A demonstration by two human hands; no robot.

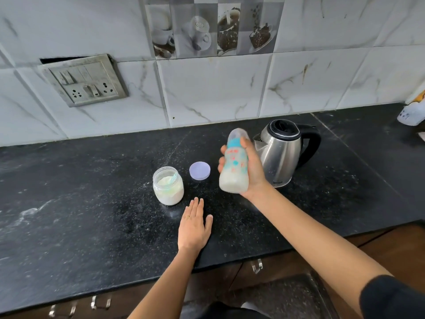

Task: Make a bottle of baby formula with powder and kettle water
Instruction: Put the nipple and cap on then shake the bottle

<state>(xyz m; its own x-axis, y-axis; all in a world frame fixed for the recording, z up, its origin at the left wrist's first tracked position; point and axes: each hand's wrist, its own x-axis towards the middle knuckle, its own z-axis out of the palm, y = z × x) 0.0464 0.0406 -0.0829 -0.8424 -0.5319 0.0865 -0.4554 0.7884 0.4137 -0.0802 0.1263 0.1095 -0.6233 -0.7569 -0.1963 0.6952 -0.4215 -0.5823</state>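
Milky bottle clamped in your right hand, capped: mixing stage, by appearance. Left hand flat, empty. Next, shake firmly, then close the jar.

Marble-look wall tiles with a switchboard back a black speckled counter.

Bottle blurred; its markings cannot be read. Kettle partly hidden behind the right hand. White object cropped at right edge.
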